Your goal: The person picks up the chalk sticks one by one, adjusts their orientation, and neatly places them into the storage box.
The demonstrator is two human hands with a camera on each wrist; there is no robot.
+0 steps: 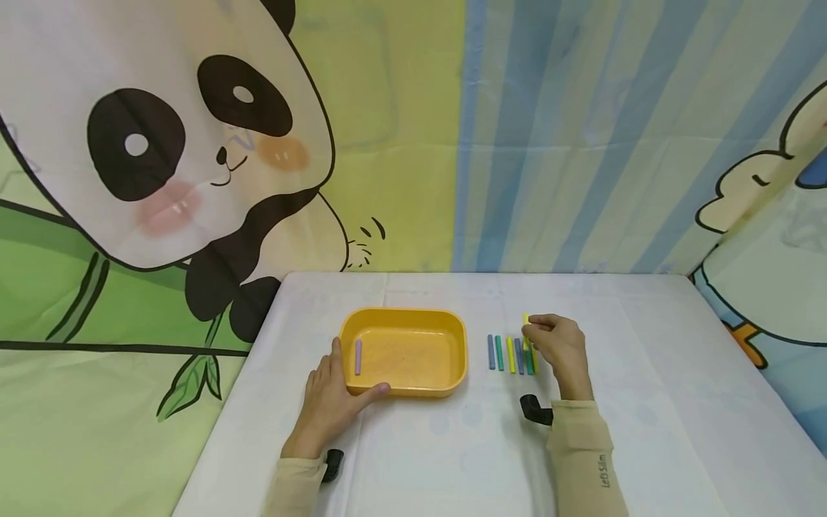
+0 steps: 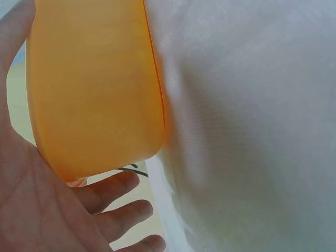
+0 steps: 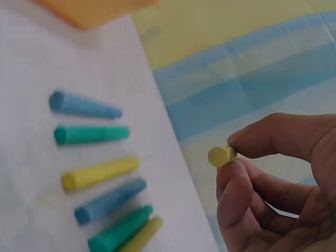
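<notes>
from my end i count one orange-yellow rounded rectangular tray (image 1: 413, 355) on the white cloth-covered table (image 1: 446, 459), and eight slim chalk-like sticks in all. one smooth purple stick (image 1: 358, 357) lies inside the tray by its left end, its long axis running near to far. six more lie in a row to the right of the tray: two dull blue sticks (image 3: 86, 105), two green sticks (image 3: 92, 135) and two yellow sticks (image 3: 101, 174). counting outward from the tray they go blue, green, yellow, blue, green, yellow, roughly parallel, each also lying near to far.

the eighth, a pale yellow faceted stick (image 3: 222, 156), is in my right hand (image 1: 561, 352), to the right of the tray and above the outer end of the row. thumb and fingertips pinch it; one flat end faces the right wrist camera, and the head view shows its long axis running near to far. its upward or downward tilt is hard to judge from here.

my left hand (image 1: 331, 396) is spread wide at the tray's near left corner, thumb along the near side, fingers up the left side, touching it. i see two beige sleeves (image 1: 584, 459), one per arm.
</notes>
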